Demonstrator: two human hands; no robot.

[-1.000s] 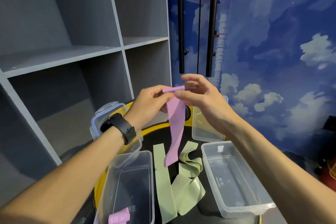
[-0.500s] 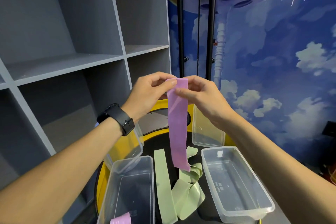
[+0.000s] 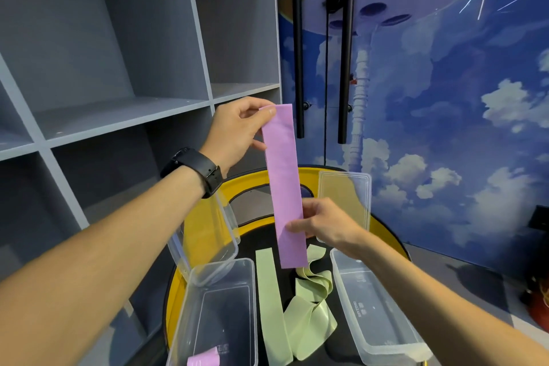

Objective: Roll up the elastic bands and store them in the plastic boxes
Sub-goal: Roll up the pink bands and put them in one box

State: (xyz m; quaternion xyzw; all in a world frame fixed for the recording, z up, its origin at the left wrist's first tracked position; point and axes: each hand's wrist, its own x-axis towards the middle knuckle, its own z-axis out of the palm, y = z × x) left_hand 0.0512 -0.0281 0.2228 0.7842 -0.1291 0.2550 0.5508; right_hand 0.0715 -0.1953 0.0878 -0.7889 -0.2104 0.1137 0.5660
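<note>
Left hand (image 3: 237,131) pinches the top of the pink band (image 3: 285,184), right hand (image 3: 329,223) pinches it near the bottom, holding it flat and upright above the green bands (image 3: 300,315) lying between two clear boxes (image 3: 380,312) on the surface (image 3: 267,235).

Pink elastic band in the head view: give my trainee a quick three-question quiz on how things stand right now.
1. True or false: the pink elastic band hangs unrolled, pinched at the top by the left hand.
2. Where does the right hand hold the band? A) top edge B) lower part C) not at all
3. Fill in: a rolled pink band lies in the ___ plastic box, not the right plastic box; the green elastic bands lie between them.

Key: 1 true; 2 B; 3 left.
</note>
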